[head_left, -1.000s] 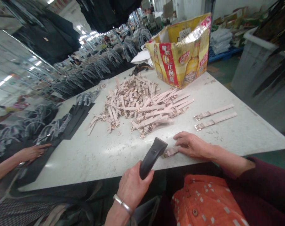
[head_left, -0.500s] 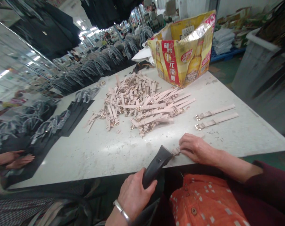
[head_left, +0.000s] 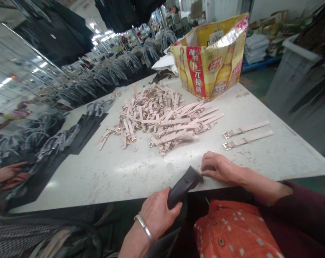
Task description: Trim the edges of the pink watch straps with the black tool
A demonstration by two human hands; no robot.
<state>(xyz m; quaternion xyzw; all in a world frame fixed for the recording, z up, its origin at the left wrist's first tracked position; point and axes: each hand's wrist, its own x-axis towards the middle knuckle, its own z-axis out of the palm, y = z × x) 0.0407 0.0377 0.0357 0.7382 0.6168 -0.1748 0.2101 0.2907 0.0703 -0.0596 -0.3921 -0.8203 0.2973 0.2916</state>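
Observation:
My left hand [head_left: 159, 209], with a silver bangle at the wrist, is wrapped round a black handheld device [head_left: 185, 186]. The device's wide head meets the fingertips of my right hand [head_left: 218, 168] near the table's front edge. Those fingers are pinched on a pale strap [head_left: 199, 172], mostly hidden by the hand and the device head. Beyond my right hand, two pale pink buckled straps [head_left: 248, 134] lie side by side. A large heap of similar straps [head_left: 157, 114] covers the middle of the table.
A yellow and red carton [head_left: 208, 70] stands at the table's back. Dark pieces with grey cords [head_left: 57, 150] lie along the left, where another person's hands [head_left: 10, 175] rest. A grey bin [head_left: 291, 79] stands beyond the right edge.
The black device and my left hand have moved slightly right and now hide more of the strap. My right hand has shifted slightly left. The other person's hands have moved a little left.

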